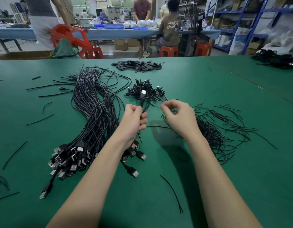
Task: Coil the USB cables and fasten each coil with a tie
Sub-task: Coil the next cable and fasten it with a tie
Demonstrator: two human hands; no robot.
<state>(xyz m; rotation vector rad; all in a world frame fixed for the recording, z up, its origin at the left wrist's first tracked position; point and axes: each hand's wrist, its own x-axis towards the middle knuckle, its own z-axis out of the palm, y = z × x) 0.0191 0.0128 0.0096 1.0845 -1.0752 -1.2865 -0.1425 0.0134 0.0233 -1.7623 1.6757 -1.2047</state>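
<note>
My left hand (134,120) grips a coiled black USB cable (144,103) above the green table (208,89); the coil's loop and silver plug stick up past my fingers. My right hand (177,115) hovers to its right with thumb and fingers curled together, over the pile of black wire ties (213,129); whether it pinches a tie is unclear. A thick bundle of uncoiled USB cables (93,109) lies to the left, plugs toward me. Behind my hands sits a heap of finished coils (146,91).
Loose ties lie scattered on the table's left side and near edge. A pile of small black pieces (137,65) sits at the far middle, more cables (277,60) at the far right. Beyond the table, people work at a blue bench among red stools.
</note>
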